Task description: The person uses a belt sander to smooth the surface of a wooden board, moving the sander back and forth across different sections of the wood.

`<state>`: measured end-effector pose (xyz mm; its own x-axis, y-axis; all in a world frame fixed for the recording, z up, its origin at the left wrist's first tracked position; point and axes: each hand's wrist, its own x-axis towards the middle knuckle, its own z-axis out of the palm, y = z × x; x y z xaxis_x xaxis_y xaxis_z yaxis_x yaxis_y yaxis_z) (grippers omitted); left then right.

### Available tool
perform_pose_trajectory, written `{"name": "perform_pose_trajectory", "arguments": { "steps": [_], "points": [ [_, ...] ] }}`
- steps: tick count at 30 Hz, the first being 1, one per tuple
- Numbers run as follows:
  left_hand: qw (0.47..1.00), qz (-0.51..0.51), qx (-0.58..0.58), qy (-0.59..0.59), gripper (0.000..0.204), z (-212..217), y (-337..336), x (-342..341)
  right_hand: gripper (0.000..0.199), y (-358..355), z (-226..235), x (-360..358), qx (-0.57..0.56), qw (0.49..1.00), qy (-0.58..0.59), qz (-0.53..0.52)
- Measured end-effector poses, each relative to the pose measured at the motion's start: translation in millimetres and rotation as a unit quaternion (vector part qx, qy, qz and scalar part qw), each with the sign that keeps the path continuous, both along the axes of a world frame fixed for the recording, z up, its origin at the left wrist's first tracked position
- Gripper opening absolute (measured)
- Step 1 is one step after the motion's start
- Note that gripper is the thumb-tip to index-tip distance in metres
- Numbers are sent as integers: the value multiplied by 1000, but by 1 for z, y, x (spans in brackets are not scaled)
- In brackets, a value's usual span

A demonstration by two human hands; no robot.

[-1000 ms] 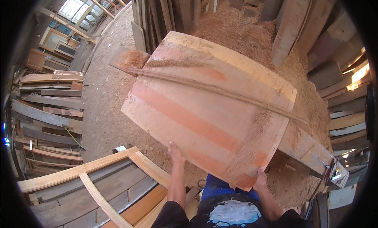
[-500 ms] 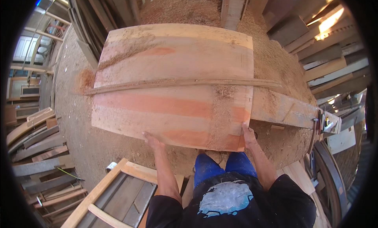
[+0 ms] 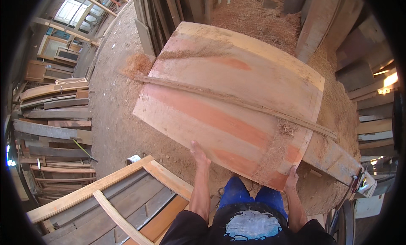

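A large wooden panel (image 3: 203, 114), pale with reddish-orange bands, lies slanted in front of me. Sawdust and shavings are scattered on it. Across its middle runs a long thin wood strip (image 3: 237, 102), overhanging the panel's right edge. My left hand (image 3: 200, 154) grips the panel's near edge around its middle, thumb on top and the other fingers hidden beneath. At the near right corner, my right hand (image 3: 292, 177) is closed on the panel's edge, its fingers partly out of sight.
A dusty bench (image 3: 332, 160) extends from under the panel toward the right. A wooden frame (image 3: 89, 192) lies at the near left beside a white can (image 3: 133, 159). Stacked boards (image 3: 59, 114) line the left side; more planks (image 3: 376, 126) stand at the right. Sawdust (image 3: 137, 65) is heaped by the panel's far left.
My view has turned, so panel, strip, bench and surroundings appear rotated clockwise and shifted right. Both hands keep about the same grip on the panel.
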<state>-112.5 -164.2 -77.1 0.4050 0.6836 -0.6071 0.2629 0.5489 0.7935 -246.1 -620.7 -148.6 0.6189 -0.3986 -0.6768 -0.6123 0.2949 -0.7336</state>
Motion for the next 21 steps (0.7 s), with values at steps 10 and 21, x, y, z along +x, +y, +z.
{"name": "perform_pose_trajectory", "arguments": {
  "steps": [10, 21],
  "points": [
    [990, 64, -74, 103, 98, 19, -48, 72, 70, -1, 58, 87, -44, 992, 112, -46],
    [990, -108, -92, -23, 98, 2, -109, -4, 52, 13, 119, 102, -453, 847, 96, 260]
  ]
}}
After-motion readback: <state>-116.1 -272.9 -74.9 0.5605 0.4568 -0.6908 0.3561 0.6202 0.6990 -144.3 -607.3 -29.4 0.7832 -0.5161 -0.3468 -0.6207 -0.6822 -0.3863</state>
